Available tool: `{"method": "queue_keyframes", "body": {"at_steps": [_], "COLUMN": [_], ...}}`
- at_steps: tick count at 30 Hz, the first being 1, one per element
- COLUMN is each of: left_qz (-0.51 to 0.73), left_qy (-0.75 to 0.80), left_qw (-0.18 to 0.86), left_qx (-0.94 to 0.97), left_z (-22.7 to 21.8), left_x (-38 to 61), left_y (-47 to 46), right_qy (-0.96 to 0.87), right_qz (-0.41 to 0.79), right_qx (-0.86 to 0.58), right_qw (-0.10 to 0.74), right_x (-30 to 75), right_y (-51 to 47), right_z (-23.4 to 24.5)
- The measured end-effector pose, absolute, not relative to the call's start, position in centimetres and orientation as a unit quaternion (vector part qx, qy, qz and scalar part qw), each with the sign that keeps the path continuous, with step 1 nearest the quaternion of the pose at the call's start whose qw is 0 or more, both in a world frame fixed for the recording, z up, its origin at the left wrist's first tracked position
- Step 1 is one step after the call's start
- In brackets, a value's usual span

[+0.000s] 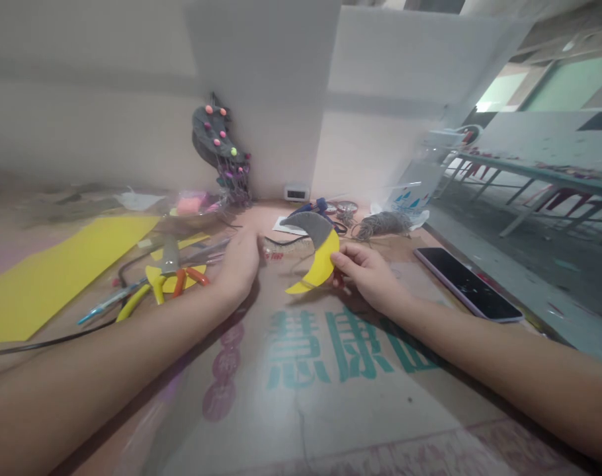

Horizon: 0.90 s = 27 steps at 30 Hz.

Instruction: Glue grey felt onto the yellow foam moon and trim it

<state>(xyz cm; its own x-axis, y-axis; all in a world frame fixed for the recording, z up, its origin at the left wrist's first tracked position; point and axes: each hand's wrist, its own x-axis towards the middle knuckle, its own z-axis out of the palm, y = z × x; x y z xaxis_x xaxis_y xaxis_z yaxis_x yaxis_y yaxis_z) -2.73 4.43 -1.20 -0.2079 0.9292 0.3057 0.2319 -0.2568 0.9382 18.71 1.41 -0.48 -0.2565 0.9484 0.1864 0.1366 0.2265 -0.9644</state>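
Observation:
My right hand [363, 268] pinches the outer edge of a crescent moon cutout [323, 261], partly yellow and partly dark grey, holding it up over the table. My left hand [244, 254] is to the left of the cutout, its back turned to me and its fingers hidden. From beside that hand a dark cord [284, 243] runs toward the cutout; whether the hand holds it does not show. Close to my left forearm lie pliers with yellow handles [135, 301], a tool with orange handles [179, 283] and a light blue pen [102, 307].
A yellow sheet [57, 271] covers the left side. At the back are a grey yarn bundle [385, 225], a small digital display [297, 194] and a grey crescent decoration with colored balls [214, 135]. A phone [467, 281] lies at the right edge.

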Motion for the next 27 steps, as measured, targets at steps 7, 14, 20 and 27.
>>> {"method": "queue_keyframes", "body": {"at_steps": [7, 14, 20, 27], "left_qz": [0.523, 0.476, 0.516, 0.494], "left_qy": [0.431, 0.387, 0.432, 0.477], "left_qw": [0.369, 0.421, 0.343, 0.324], "left_qx": [0.637, 0.668, 0.656, 0.650], "left_z": [-1.0, -0.1, -0.3, -0.3], "left_x": [-1.5, -1.2, -1.7, -1.9], "left_y": [4.0, 2.2, 2.8, 3.3], "right_qy": [-0.618, -0.667, -0.813, -0.863], "right_qz": [0.510, 0.504, 0.301, 0.262], "right_qx": [-0.401, -0.408, -0.433, -0.419], "right_qw": [0.445, 0.366, 0.246, 0.108], "right_x": [18.7, 18.3, 18.5, 19.0], "right_y": [1.4, 1.1, 0.4, -0.8], "right_z": [-0.8, -0.6, 0.9, 3.5]}}
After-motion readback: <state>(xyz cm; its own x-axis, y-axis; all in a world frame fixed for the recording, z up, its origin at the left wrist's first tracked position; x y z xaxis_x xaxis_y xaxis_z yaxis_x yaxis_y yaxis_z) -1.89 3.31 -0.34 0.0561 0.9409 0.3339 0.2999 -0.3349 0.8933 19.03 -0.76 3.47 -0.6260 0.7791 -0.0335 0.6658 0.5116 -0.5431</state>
